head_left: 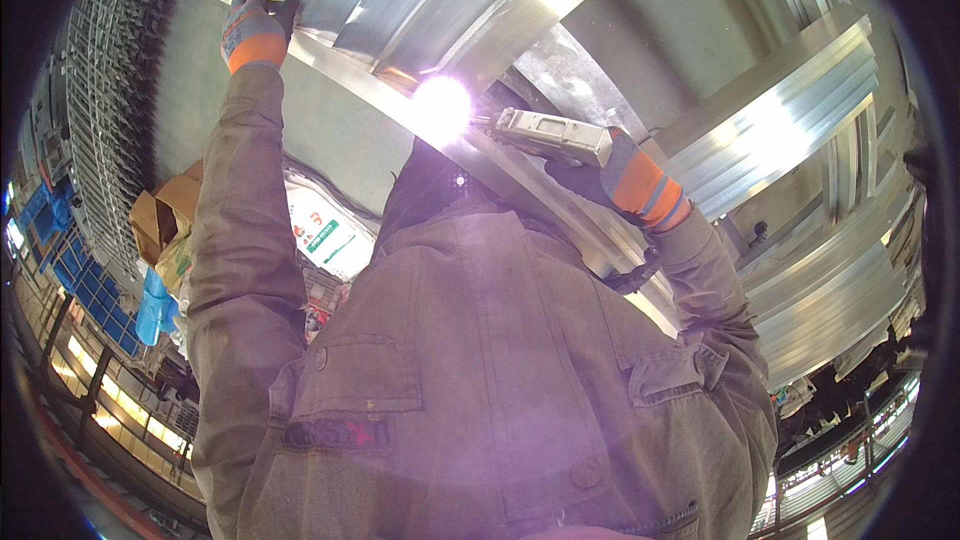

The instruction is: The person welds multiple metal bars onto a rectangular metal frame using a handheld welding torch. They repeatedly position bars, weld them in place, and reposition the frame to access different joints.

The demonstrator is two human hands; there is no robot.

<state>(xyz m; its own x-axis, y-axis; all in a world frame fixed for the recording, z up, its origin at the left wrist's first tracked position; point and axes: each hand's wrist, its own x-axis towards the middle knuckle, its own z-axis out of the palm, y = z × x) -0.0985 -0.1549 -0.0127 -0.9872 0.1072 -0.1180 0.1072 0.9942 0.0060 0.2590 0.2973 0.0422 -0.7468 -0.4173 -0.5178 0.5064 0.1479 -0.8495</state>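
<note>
My right hand (pixel 632 178), in an orange and grey glove, is closed around a pale, boxy handheld welding gun (pixel 555 133). At the gun's nozzle a blinding white glow (pixel 442 110) hides the spot being welded. That glow lies along a long metal rail (pixel 350 77), where the ends of several ribbed metal panels (pixel 440 25) meet it. At upper left, my gloved left hand (pixel 257 30) is closed on the edge of the outermost metal panel, by the rail's far end. Its fingertips are partly hidden.
On the right lie more shiny ribbed panels (pixel 775 140). A dense stack of metal bars or mesh (pixel 110 70) stands at left. Below it are a cardboard box (pixel 170 210) and a white printed sack (pixel 325 230). A dark cable (pixel 635 278) hangs under my right forearm.
</note>
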